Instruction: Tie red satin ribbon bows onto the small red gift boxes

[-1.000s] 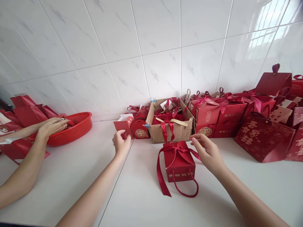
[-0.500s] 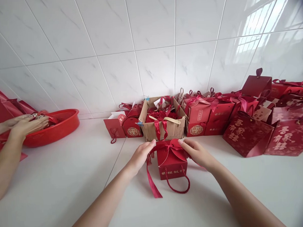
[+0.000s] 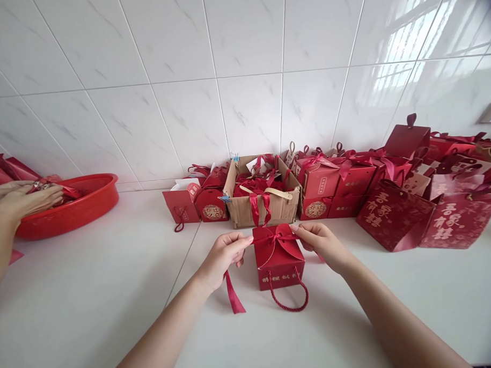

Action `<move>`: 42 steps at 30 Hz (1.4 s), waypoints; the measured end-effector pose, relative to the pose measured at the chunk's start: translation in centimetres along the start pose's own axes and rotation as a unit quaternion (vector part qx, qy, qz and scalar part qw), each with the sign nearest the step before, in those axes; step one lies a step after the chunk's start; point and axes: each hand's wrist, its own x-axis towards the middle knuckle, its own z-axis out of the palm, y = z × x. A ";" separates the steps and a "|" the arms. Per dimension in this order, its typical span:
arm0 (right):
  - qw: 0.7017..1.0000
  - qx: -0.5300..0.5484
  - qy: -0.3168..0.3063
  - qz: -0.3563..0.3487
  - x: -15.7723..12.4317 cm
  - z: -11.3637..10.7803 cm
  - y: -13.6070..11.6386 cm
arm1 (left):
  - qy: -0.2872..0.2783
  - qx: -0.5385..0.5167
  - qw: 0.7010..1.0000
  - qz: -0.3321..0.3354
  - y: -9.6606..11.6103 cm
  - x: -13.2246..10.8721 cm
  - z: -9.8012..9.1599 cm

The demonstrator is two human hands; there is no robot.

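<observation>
A small red gift box with gold lettering stands upright on the white tabletop, its rope handle hanging down in front. On its top, a red ribbon is tied at the middle. My left hand pinches the ribbon at the box's left side, and a loose tail hangs below the fingers. At the right side, my right hand pinches the other end close to the box's top edge. The ribbon is drawn taut between both hands.
Behind the gift box stands a cardboard box filled with red ribbons. Red gift boxes are stacked to its right, with patterned red bags beyond. At far left, a co-worker's hands work over a red basin.
My hands have pulled the ribbon outward, so it is tighter across the top. My left fingers have closed round it. The view has shifted slightly.
</observation>
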 end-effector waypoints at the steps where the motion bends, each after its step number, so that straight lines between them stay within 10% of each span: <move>1: 1.000 0.003 0.002 -0.001 0.0 -0.1 0.0 | -0.005 0.000 1.000 0.000 -0.1 0.1 -0.2; 19: 0.994 -0.095 0.053 -0.009 0.3 -1.5 0.1 | 0.002 0.031 0.999 0.012 -0.6 0.6 -1.1; 23: 0.982 -0.137 0.117 -0.059 -0.4 -0.7 -0.7 | 0.094 0.083 0.987 0.097 -0.5 0.1 -0.4; 29: 0.937 -0.265 0.029 -0.225 -1.5 0.3 -1.4 | 0.114 0.188 0.956 0.195 -0.8 -0.4 1.9; 42: 0.925 -0.277 -0.001 -0.259 -0.8 1.6 -1.2 | 0.061 0.195 0.964 0.169 -1.2 -0.6 3.1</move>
